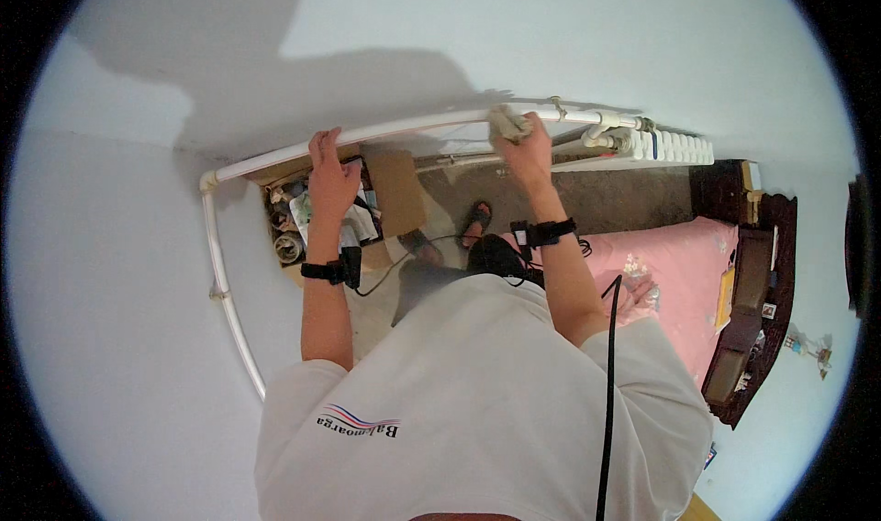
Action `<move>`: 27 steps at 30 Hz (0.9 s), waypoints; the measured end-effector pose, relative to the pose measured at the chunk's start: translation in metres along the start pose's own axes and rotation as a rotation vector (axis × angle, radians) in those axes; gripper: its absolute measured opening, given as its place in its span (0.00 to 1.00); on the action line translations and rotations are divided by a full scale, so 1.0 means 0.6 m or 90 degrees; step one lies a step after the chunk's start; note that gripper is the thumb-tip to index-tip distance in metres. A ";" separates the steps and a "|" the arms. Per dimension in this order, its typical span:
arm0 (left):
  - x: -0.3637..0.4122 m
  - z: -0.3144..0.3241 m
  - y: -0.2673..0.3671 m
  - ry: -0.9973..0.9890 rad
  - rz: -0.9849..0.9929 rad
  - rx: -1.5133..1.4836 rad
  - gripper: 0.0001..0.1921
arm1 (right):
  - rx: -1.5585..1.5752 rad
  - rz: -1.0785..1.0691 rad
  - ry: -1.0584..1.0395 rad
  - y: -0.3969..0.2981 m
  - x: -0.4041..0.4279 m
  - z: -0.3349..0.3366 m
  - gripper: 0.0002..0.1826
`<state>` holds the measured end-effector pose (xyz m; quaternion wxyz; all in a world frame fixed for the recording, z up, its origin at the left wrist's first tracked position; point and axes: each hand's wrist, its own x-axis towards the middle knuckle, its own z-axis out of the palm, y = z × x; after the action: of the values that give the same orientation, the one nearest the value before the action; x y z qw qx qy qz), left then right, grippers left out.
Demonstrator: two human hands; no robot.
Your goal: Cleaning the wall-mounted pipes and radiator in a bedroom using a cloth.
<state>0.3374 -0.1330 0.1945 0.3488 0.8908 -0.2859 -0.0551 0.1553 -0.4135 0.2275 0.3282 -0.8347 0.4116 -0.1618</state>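
Note:
A white pipe (pixel 413 123) runs along the pale wall in front of me, bending down at an elbow on the left. My right hand (pixel 526 146) grips a crumpled greyish cloth (pixel 508 125) against the pipe, short of a pipe clip (pixel 558 108). My left hand (pixel 332 177) reaches up to the same pipe farther left, its fingertips at the pipe's edge and no object visible in it. Black straps with small devices are around both forearms.
Below my left hand stands an open cardboard box (pixel 396 198) of assorted items. A white radiator (pixel 667 148) joins the piping at the right. Nearby are a bed with a pink sheet (pixel 674 246) and a dark wooden headboard (pixel 747 294). A black cable (pixel 610 397) crosses my shirt.

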 end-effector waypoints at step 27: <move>0.011 0.031 0.000 -0.196 -0.109 0.345 0.48 | 0.200 0.022 -0.001 0.151 0.046 -0.107 0.22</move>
<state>0.3375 -0.1475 0.1813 0.0456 0.9533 -0.2635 -0.1405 0.0850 -0.5026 0.2131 0.4577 -0.7661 0.3951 -0.2179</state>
